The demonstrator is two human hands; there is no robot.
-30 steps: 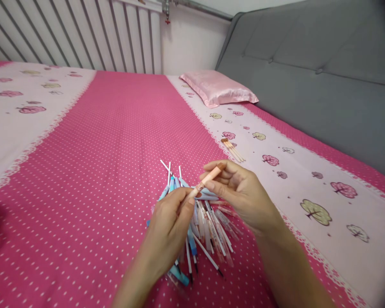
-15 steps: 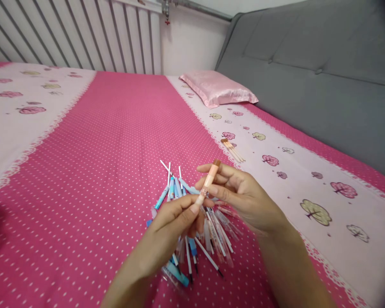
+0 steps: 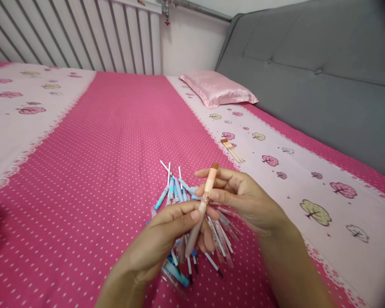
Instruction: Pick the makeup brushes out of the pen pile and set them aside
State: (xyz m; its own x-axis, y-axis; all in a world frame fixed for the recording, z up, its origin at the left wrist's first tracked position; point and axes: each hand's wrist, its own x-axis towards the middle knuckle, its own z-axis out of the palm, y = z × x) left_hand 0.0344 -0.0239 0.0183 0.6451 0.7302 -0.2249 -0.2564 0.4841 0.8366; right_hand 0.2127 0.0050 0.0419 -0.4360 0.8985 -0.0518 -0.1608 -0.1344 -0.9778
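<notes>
Between my two hands is a pen [image 3: 209,185] with a brown end, a peach section and a pale cream barrel, tilted with its brown end up and away. My left hand [image 3: 175,224] pinches the pale lower part between thumb and fingers. Higher up, my right hand [image 3: 244,199] grips the peach part near the pen's middle. Beneath both hands lies a pile of pen parts: white refills [image 3: 214,264] with dark tips, blue barrels and caps [image 3: 162,197], and clear tubes [image 3: 229,226]. My hands hide the middle of that pile.
Several similar peach and brown pens [image 3: 232,150] lie side by side on the pale strip of the bedspread [image 3: 131,119]. A pink pillow [image 3: 218,87] rests against the grey headboard [image 3: 308,64]. Behind the bed stands a white radiator [image 3: 83,34].
The pen's long pale lower barrel now shows below my left fingers, where only the upper part showed before. The pen stands slightly steeper. The pile and pillow have not moved.
</notes>
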